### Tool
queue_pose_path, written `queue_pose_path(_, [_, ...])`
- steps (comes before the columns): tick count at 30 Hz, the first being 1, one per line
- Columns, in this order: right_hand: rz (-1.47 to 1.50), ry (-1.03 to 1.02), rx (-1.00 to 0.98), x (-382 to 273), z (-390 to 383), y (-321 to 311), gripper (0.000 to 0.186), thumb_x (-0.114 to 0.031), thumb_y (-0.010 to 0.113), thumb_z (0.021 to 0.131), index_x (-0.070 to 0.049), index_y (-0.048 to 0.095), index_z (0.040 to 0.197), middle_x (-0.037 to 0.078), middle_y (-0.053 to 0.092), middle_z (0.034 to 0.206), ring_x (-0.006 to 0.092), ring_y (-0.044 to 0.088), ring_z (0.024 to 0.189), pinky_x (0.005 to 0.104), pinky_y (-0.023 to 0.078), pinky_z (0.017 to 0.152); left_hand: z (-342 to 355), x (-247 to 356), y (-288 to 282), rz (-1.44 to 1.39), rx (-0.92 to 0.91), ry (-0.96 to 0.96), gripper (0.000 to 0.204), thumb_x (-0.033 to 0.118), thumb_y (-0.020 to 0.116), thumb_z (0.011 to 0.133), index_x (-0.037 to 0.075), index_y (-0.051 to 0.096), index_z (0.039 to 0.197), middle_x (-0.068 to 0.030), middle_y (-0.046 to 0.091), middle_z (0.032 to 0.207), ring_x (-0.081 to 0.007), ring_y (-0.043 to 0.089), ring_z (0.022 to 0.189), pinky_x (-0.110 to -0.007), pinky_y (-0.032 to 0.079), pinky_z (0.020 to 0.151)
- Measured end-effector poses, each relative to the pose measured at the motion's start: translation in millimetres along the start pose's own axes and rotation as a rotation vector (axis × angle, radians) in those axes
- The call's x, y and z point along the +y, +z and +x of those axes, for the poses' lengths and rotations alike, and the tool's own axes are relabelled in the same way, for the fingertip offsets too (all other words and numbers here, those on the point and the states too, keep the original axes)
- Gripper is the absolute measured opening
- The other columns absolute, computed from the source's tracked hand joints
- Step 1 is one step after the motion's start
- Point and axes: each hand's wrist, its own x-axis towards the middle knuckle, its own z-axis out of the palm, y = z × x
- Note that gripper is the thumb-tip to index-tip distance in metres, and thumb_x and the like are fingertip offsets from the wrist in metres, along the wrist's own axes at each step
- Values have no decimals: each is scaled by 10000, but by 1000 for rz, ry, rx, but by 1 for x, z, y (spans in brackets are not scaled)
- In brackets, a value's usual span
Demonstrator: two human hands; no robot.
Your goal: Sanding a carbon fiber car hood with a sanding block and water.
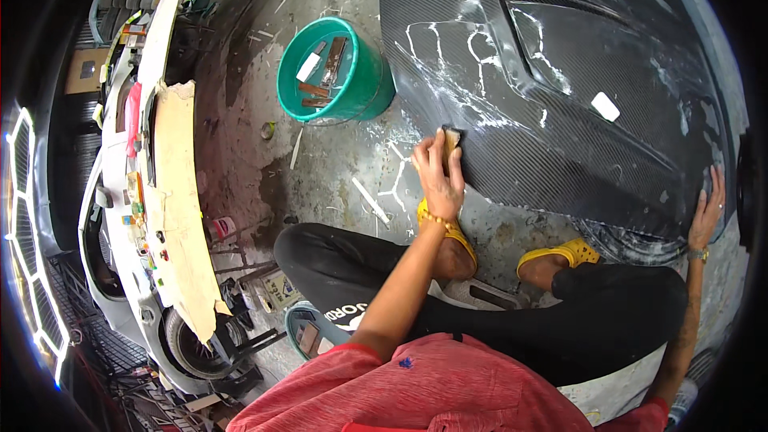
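A dark carbon-fibre car hood (560, 160) with a vent opening lies in front of me, wet and streaked with white residue. At its near left edge, my left hand (438, 182) is closed around a small tan sanding block (451, 142) with a dark sheet around it, pressed to the surface. My right hand (707, 206) rests open, fingers stretched, along the hood's right edge. A small white rectangular pad (606, 106) lies on the hood, between the vent and that edge. Part of the block is hidden by my left fingers.
A green bucket (376, 72) of water with several blocks stands left of the hood. White strips (370, 202) litter the wet concrete floor. Further left is a long bench (178, 216) with bottles. A smaller tub (298, 328) sits beside my leg.
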Motion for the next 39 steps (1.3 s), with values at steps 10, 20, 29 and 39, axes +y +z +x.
queue_pose_path(10, [21, -18, -25, 4, -3, 0, 502, -339, 362, 1109, -89, 461, 1533, 123, 395, 1621, 302, 353, 1501, 429, 258, 1223, 58, -52, 9, -18, 179, -41, 356, 138, 664, 970, -11, 618, 1290, -203, 563, 1141, -382, 549, 1087, -462, 437, 971])
queue_pose_path(20, [71, -23, -77, 8, -3, 0, 497, -307, 383, 1101, -58, 466, 1523, 153, 421, 1599, 331, 363, 1489, 438, 258, 1219, 97, -69, 14, -4, 269, -190, 339, 137, 688, 956, -51, 635, 1233, -227, 581, 1121, -382, 572, 1022, -434, 458, 934])
queue_pose_path(29, [248, 92, -89, -2, -3, 1, 509, -312, 397, 1094, -55, 462, 1528, 166, 412, 1602, 336, 360, 1492, 418, 253, 1226, 36, -61, 0, -119, 180, -182, 381, 158, 703, 951, -18, 658, 1286, -196, 561, 1151, -342, 553, 1063, -427, 453, 917])
queue_pose_path(39, [-12, -69, -18, 13, -3, 5, 513, -352, 349, 1109, -99, 455, 1542, 131, 397, 1618, 307, 349, 1498, 435, 243, 1228, 39, -46, -5, -54, 198, -111, 432, 113, 722, 913, 24, 655, 1331, -199, 552, 1092, -348, 563, 1024, -436, 457, 921])
